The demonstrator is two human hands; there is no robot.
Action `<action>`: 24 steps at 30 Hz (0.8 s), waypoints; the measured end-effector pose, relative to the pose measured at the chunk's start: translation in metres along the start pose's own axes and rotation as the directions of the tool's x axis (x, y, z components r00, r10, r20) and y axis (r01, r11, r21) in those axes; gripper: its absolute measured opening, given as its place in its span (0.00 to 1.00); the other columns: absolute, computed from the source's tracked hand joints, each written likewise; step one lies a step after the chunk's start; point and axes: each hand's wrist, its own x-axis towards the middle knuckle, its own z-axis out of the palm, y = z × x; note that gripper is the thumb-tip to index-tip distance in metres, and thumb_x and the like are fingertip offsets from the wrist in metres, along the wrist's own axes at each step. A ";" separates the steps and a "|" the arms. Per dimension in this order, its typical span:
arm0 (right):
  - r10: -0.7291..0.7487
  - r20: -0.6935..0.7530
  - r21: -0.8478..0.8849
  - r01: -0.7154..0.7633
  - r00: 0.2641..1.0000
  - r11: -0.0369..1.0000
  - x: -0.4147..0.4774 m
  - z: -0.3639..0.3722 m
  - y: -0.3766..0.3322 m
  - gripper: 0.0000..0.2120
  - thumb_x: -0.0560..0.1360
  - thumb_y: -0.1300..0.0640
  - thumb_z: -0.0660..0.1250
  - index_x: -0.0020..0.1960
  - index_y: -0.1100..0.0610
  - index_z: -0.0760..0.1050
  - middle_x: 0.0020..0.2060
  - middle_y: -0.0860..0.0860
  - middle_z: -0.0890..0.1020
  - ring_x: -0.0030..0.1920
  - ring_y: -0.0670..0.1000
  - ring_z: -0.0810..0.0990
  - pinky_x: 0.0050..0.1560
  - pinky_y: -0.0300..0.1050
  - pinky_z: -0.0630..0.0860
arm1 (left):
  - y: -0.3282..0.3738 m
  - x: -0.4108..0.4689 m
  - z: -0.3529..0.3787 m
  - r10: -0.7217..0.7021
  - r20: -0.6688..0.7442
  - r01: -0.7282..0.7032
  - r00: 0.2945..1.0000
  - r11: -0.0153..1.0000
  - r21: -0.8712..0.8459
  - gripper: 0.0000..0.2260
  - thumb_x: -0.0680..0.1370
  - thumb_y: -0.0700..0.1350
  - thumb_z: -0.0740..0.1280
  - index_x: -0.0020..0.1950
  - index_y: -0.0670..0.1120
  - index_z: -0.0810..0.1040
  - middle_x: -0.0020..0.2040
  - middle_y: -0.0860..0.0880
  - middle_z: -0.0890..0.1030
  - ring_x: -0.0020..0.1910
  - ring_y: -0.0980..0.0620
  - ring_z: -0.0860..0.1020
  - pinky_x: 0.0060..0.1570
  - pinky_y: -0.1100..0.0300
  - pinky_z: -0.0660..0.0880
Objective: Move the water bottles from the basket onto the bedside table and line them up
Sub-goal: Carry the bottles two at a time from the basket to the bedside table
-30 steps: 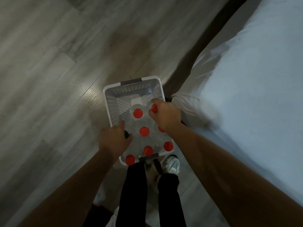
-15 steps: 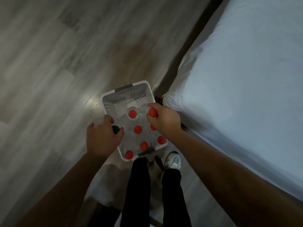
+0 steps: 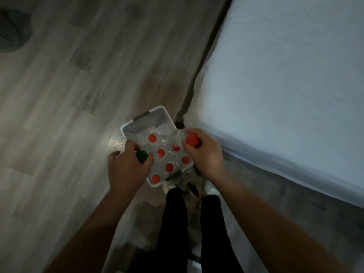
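A white plastic basket (image 3: 128, 128) stands on the floor in front of my feet, holding several clear water bottles with red caps (image 3: 161, 153). My left hand (image 3: 126, 170) grips the neck of a green-capped bottle (image 3: 141, 156) at the basket's left side. My right hand (image 3: 202, 152) holds a red-capped bottle (image 3: 191, 139) by its neck, raised above the basket's right rim. Both bottles' bodies are mostly hidden by my hands. The bedside table is not in view.
A bed with a pale sheet (image 3: 285, 85) fills the right side, its corner close to the basket. Wooden floor (image 3: 69, 95) spreads to the left. A dark round ribbed object (image 3: 9, 30) sits at the far upper left.
Both hands have lifted their bottles upward out of the basket's cluster. The view has risen, so the basket looks smaller and farther away.
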 end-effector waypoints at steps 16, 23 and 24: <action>0.241 -0.531 0.236 -0.132 0.812 0.963 -0.216 -0.179 0.070 0.11 0.69 0.53 0.74 0.50 0.50 0.80 0.40 0.48 0.83 0.41 0.46 0.80 0.44 0.43 0.77 | 0.148 -0.141 -0.039 0.406 0.161 -0.396 0.900 0.914 -0.090 0.13 0.67 0.60 0.66 0.41 0.54 0.69 0.35 0.52 0.78 0.36 0.51 0.78 0.38 0.52 0.78; 0.347 -0.675 0.332 -0.152 0.651 0.931 -0.345 -0.250 0.164 0.09 0.69 0.55 0.73 0.49 0.49 0.80 0.39 0.46 0.82 0.40 0.45 0.79 0.42 0.40 0.76 | 0.243 -0.257 0.029 0.646 0.212 -0.651 0.733 0.757 -0.053 0.14 0.68 0.55 0.71 0.39 0.52 0.68 0.32 0.52 0.77 0.35 0.46 0.78 0.34 0.57 0.71; 0.368 -0.690 0.345 -0.165 0.624 0.924 -0.364 -0.259 0.180 0.08 0.69 0.55 0.73 0.48 0.49 0.80 0.39 0.46 0.82 0.40 0.46 0.80 0.43 0.41 0.77 | 0.257 -0.278 0.044 0.663 0.219 -0.667 0.716 0.743 -0.066 0.14 0.67 0.55 0.71 0.38 0.51 0.67 0.31 0.51 0.77 0.36 0.45 0.78 0.34 0.57 0.68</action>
